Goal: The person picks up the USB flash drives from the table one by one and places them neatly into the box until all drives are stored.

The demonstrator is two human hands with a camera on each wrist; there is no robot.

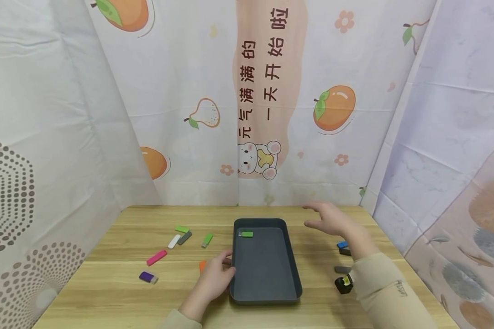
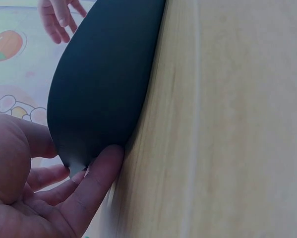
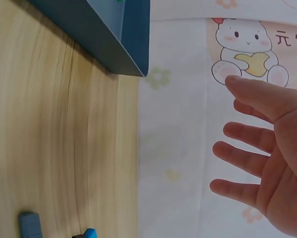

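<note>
A: Hands?
B: Left hand [image 1: 217,276] pinched the dark gray tray [image 1: 265,269] at its left wall. Right hand [image 1: 331,220] held nothing, fingers spread, right of the tray's far end.
A: Sticks?
B: Green USB stick [image 1: 247,234] lay inside the tray, far-left corner. Purple USB stick [image 1: 147,277] lay left of the tray; blue stick [image 1: 343,244] right.
A: Technique?
B: Light pinch seemed best: enough to steady the tray without tilting it.

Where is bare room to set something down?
Inside the dark-grey rectangular tray, nearer the person than its green USB stick; also the wood-grain table between tray and black-and-yellow boxy object. Crowded: left of the tray, around the oblong white stick.
</note>
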